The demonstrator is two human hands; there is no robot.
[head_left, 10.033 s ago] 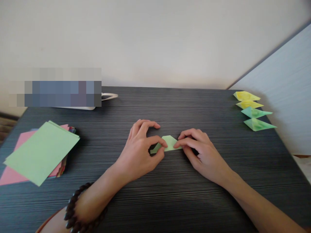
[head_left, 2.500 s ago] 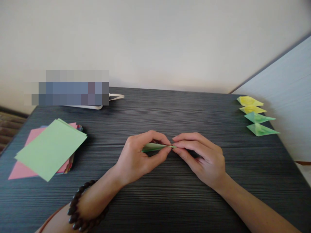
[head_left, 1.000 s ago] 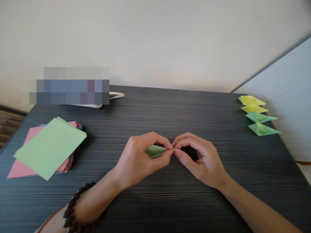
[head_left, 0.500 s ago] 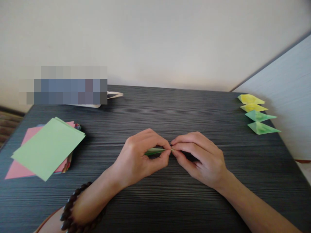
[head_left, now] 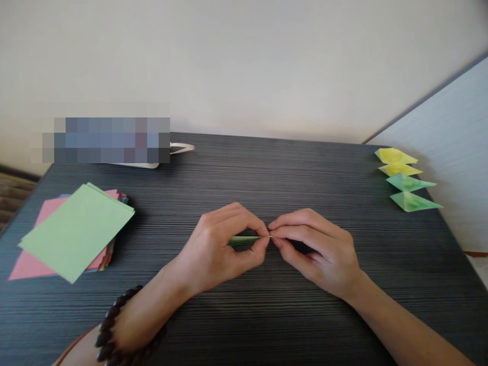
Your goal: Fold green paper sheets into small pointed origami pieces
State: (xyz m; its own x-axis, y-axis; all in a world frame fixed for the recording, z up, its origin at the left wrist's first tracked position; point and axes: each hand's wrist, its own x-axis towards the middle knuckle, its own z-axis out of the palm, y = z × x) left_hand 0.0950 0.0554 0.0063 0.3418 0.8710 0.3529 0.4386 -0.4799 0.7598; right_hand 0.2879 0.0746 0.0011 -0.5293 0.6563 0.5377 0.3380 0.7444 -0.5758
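Observation:
A narrow piece of folded green paper [head_left: 246, 239] is held between both hands over the dark table. My left hand [head_left: 224, 244] pinches it near its right tip, thumb below and fingers above, and covers its left end. At the thin tip just right of there, the thumb and fingers of my right hand [head_left: 318, 249] are pinched together on the paper. The fingertips of the two hands almost touch. Exactly how the paper is folded is hidden by the fingers.
On the left lies a stack of coloured paper with a green sheet [head_left: 78, 231] on top of a pink sheet [head_left: 34, 267]. Several folded yellow and green paper shapes [head_left: 414, 202] line the right edge of the dark table [head_left: 244, 330]. A blurred-out object [head_left: 110, 140] stands at the back left.
Both hands stay nearly in place, still pinching the green paper. My right hand has shifted very slightly to the right, and the view has moved a little.

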